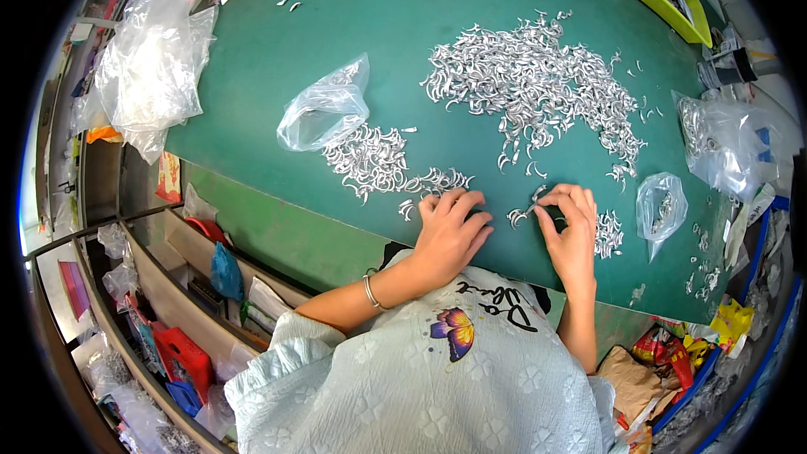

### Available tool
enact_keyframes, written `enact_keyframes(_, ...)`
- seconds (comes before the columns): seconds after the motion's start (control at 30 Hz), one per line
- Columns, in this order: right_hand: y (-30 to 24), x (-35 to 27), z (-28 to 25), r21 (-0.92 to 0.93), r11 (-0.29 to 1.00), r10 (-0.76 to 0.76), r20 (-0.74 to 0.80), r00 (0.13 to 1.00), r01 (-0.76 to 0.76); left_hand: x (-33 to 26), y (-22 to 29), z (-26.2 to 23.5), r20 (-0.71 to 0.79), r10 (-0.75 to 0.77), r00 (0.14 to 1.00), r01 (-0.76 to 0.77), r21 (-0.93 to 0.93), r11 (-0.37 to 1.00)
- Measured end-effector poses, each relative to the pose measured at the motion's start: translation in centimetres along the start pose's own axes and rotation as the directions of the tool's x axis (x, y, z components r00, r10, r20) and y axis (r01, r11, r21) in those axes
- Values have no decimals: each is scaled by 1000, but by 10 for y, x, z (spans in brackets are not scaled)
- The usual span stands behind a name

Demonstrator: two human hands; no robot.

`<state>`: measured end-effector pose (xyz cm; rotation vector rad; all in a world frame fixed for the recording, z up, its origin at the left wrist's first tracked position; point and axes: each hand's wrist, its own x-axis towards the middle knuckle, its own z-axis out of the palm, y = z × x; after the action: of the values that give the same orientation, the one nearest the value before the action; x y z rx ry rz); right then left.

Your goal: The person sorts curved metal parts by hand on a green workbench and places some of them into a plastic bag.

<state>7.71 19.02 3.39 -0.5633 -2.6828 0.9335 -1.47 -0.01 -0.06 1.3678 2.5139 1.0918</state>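
Small curved silvery metal pieces lie in a large heap (525, 76) on a green table (277, 34). My left hand (454, 229) rests palm down at the near end of a smaller pile (367, 161) of the same pieces. Its fingers are bent but apart, the tips touching the table beside a few pieces. Thumb and forefinger of my right hand (573, 231) pinch one curved metal piece (538, 195) just above the table. A few loose pieces (516, 217) lie between the hands. Partly behind my right hand is another small pile (609, 234).
An open clear plastic bag (324, 113) lies beyond the left pile. A smaller bag (661, 210) holding some pieces sits at right, near a larger filled bag (723, 143). A yellow-green tray (668, 0) stands at far right. Open drawers (202, 265) line the left side.
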Motion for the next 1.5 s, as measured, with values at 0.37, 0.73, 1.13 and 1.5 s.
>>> enact_keyframes(0.37, -2, -18, 16, -103, 994, -43, -42, 998, 38, 7, 2, -7, -67, -64, 996, 67, 44, 997)
enact_keyframes(0.73, -7, -27, 22, -107, 994, -37, -33, 999, 33, 15, 15, -1, -36, -28, 999, 25, -59, 998)
enact_keyframes(1.13, 14, -48, 6, -136, 990, 22, -145, 989, -42, 13, 12, 0, -6, -11, 1000, 11, -47, 999)
enact_keyframes(1.5, 12, -44, 0, -270, 963, -30, -172, 985, -18, 27, 28, 39, 23, 104, 994, -103, -23, 994)
